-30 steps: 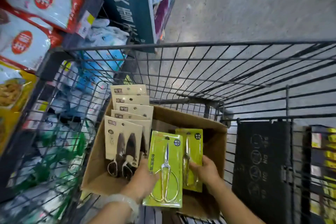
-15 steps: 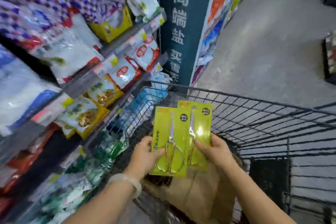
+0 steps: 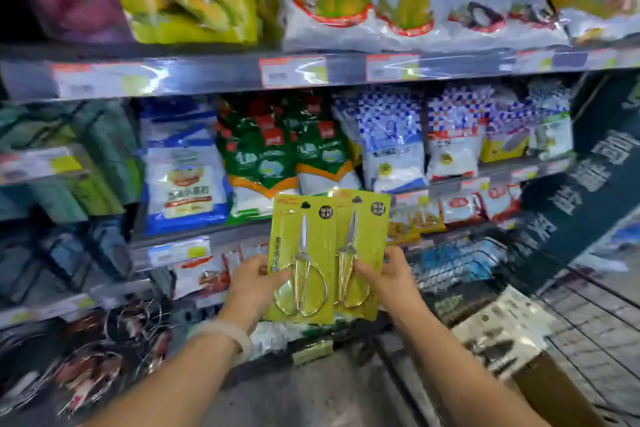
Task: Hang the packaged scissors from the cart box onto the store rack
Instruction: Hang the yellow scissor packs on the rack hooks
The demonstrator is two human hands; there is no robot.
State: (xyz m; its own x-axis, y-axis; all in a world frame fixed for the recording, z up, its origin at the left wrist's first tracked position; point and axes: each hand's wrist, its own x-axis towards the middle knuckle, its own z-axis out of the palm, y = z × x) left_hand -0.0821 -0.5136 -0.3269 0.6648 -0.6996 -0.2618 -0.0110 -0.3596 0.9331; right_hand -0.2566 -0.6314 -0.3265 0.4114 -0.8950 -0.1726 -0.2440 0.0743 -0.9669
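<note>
While both hands are raised before the store shelves (image 3: 242,80), the left hand (image 3: 254,282) grips the front green scissors pack (image 3: 304,253) by its left edge, and the right hand (image 3: 389,279) grips a second pack (image 3: 367,236) tucked partly behind the first. Both packs stand upright, overlapping, in front of the lower shelf bags (image 3: 263,163).

Both forearms are bare, with no sleeves showing. A pale, milky bangle (image 3: 225,334) circles the wrist just behind the left hand (image 3: 254,282).
</note>
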